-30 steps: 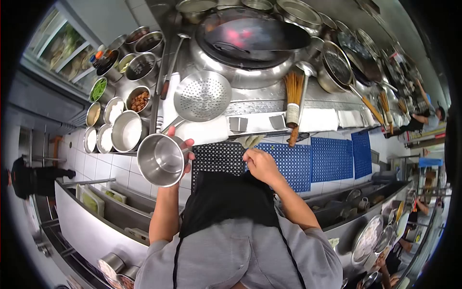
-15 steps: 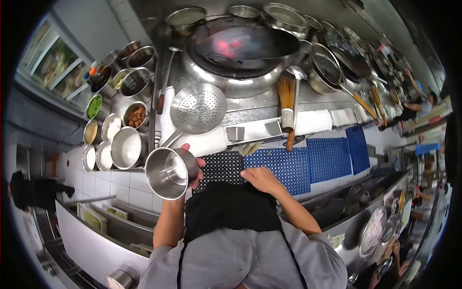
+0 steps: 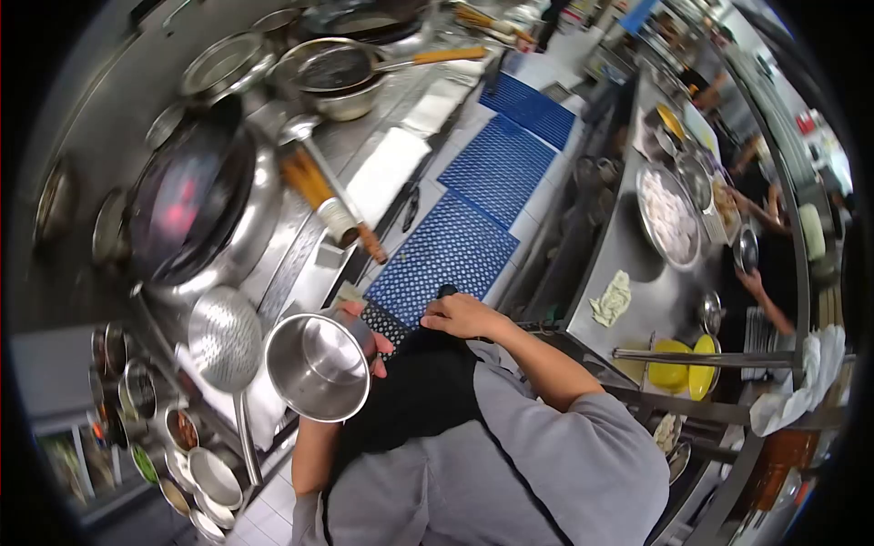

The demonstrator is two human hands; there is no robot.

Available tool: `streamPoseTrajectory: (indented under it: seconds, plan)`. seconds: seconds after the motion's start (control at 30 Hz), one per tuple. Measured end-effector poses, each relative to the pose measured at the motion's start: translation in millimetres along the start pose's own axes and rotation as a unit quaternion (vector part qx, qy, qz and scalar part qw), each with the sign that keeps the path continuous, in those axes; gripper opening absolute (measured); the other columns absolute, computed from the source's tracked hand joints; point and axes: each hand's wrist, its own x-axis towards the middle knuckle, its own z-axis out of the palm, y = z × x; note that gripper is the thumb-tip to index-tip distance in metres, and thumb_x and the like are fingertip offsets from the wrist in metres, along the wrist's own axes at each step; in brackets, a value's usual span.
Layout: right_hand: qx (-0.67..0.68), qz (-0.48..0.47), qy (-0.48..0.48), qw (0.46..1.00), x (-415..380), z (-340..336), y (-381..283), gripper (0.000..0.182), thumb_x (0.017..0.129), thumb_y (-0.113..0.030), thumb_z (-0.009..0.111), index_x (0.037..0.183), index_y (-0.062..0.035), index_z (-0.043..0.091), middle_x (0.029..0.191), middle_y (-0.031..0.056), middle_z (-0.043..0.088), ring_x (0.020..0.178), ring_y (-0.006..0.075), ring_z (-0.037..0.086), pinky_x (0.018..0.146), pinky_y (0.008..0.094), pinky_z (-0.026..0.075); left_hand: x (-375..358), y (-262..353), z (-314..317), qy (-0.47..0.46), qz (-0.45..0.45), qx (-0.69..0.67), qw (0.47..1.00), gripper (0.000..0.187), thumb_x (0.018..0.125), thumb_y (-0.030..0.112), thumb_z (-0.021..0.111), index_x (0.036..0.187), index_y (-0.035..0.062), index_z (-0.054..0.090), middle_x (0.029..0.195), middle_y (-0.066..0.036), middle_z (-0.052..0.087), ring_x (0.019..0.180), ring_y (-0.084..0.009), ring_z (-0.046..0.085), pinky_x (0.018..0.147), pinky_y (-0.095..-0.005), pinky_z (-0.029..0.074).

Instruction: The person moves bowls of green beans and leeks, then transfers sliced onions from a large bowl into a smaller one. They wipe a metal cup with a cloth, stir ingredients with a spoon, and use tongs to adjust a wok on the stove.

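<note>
My left hand (image 3: 378, 350) grips a deep stainless steel pot (image 3: 319, 368) from its right side, with the fingers partly behind the wall. The pot is tilted so that its shiny inside faces up toward me, and I see no contents in it. My right hand (image 3: 469, 317) hangs in front of the black apron (image 3: 401, 396), its fingers curled into a loose fist. No object shows in that hand. Left of the pot, a perforated strainer (image 3: 224, 338) lies on the counter with its handle pointing down.
A wok (image 3: 177, 209) sits on the stove at left. A bamboo brush (image 3: 319, 196) and a ladle (image 3: 300, 129) lie beside it. Blue mats (image 3: 446, 250) cover the floor. A steel counter (image 3: 592, 282) at right bears a large bowl (image 3: 669, 217); a co-worker's hand (image 3: 756, 282) is near.
The view has swung to the right, so the stove now lies at left and the right-hand counter is nearer the middle. The pot stays in my left hand; my right hand remains curled.
</note>
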Motion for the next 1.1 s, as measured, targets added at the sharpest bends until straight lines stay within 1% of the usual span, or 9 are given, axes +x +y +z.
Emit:
streamPoseTrajectory:
  seconds: [0.13, 0.17, 0.27, 0.4, 0.53, 0.63, 0.77, 0.97, 1.1]
  plan:
    - [0.034, 0.008, 0.029, 0.999, -1, -21, 35, 0.042, 0.098, -0.045, 0.054, 0.108, -0.0080, 0.071, 0.093, 0.0205, 0.071, 0.091, 0.0394, 0.068, 0.082, 0.0479, 0.051, 70, 3, -21, -0.081, -0.157, -0.121, 0.977, 0.068, 0.099, 0.047, 0.053, 0.152, 0.0142, 0.026, 0.136, -0.045, 0.042, 0.113, -0.0572, 0.057, 0.081, -0.0590, 0.057]
    - [0.041, -0.007, 0.026, 0.999, 4, -22, 46, 0.041, 0.098, -0.044, 0.054, 0.108, -0.0078, 0.071, 0.093, 0.0205, 0.071, 0.091, 0.0393, 0.068, 0.081, 0.0477, 0.051, 81, -2, -18, -0.089, -0.134, -0.105, 0.981, 0.065, 0.101, 0.049, 0.048, 0.153, 0.0162, 0.029, 0.137, -0.043, 0.043, 0.118, -0.0576, 0.054, 0.084, -0.0589, 0.056]
    - [0.029, 0.012, -0.005, 0.999, 17, -56, 43, 0.039, 0.097, -0.040, 0.057, 0.093, -0.0043, 0.071, 0.086, 0.0211, 0.069, 0.083, 0.0391, 0.067, 0.074, 0.0454, 0.051, 107, 8, -17, -0.002, -0.173, -0.144, 0.974, 0.075, 0.096, 0.061, 0.046, 0.151, 0.0113, 0.035, 0.133, -0.045, 0.044, 0.115, -0.0577, 0.054, 0.080, -0.0561, 0.059]
    - [0.037, -0.114, 0.039, 0.992, 57, -83, 2, 0.026, 0.095, -0.024, 0.060, 0.092, 0.0001, 0.069, 0.083, 0.0209, 0.068, 0.081, 0.0392, 0.068, 0.070, 0.0456, 0.051, 107, 7, 14, 0.046, -0.004, -0.010, 0.999, 0.091, 0.090, 0.074, 0.045, 0.147, 0.0029, 0.038, 0.120, -0.049, 0.048, 0.092, -0.0559, 0.064, 0.068, -0.0473, 0.061]
    - [0.044, -0.318, 0.043, 0.946, 96, -102, -73, 0.013, 0.090, -0.010, 0.062, 0.097, -0.0010, 0.069, 0.091, 0.0189, 0.070, 0.084, 0.0390, 0.067, 0.072, 0.0461, 0.053, 60, 1, 26, 0.030, 0.163, 0.007, 0.986, 0.091, 0.090, 0.077, 0.042, 0.147, 0.0070, 0.036, 0.119, -0.048, 0.050, 0.091, -0.0544, 0.065, 0.059, -0.0478, 0.059]
    - [-0.012, -0.469, 0.044, 0.882, 128, -98, -153, 0.013, 0.090, -0.009, 0.061, 0.097, -0.0017, 0.069, 0.093, 0.0180, 0.070, 0.084, 0.0382, 0.067, 0.073, 0.0465, 0.053, 6, -15, 38, 0.049, 0.259, 0.094, 0.960, 0.072, 0.093, 0.051, 0.062, 0.146, 0.0083, 0.039, 0.119, -0.042, 0.053, 0.090, -0.0470, 0.068, 0.065, -0.0384, 0.062]
    - [-0.103, -0.591, 0.133, 0.789, 176, -62, -258, 0.011, 0.086, -0.008, 0.062, 0.092, -0.0028, 0.070, 0.088, 0.0164, 0.064, 0.085, 0.0372, 0.062, 0.075, 0.0454, 0.051, -63, -56, 50, 0.049, 0.361, 0.088, 0.927, 0.076, 0.091, 0.055, 0.063, 0.145, 0.0071, 0.041, 0.122, -0.043, 0.051, 0.095, -0.0499, 0.066, 0.071, -0.0408, 0.062]
    - [-0.373, -0.509, 0.370, 0.682, 271, 21, -375, 0.016, 0.085, -0.012, 0.062, 0.098, -0.0054, 0.070, 0.107, 0.0102, 0.066, 0.106, 0.0272, 0.059, 0.086, 0.0474, 0.048, -141, -99, 47, 0.026, 0.426, 0.102, 0.899, 0.078, 0.090, 0.053, 0.066, 0.145, 0.0063, 0.039, 0.126, -0.047, 0.047, 0.104, -0.0562, 0.062, 0.075, -0.0496, 0.062]
    - [-0.461, -0.429, 0.235, 0.740, 289, 33, -402, 0.023, 0.088, -0.014, 0.060, 0.108, -0.0068, 0.070, 0.110, 0.0117, 0.069, 0.109, 0.0280, 0.061, 0.090, 0.0504, 0.046, -162, -117, 74, 0.167, 0.491, 0.146, 0.842, 0.074, 0.095, 0.068, 0.040, 0.140, 0.0098, 0.043, 0.110, -0.041, 0.059, 0.080, -0.0441, 0.069, 0.046, -0.0369, 0.055]
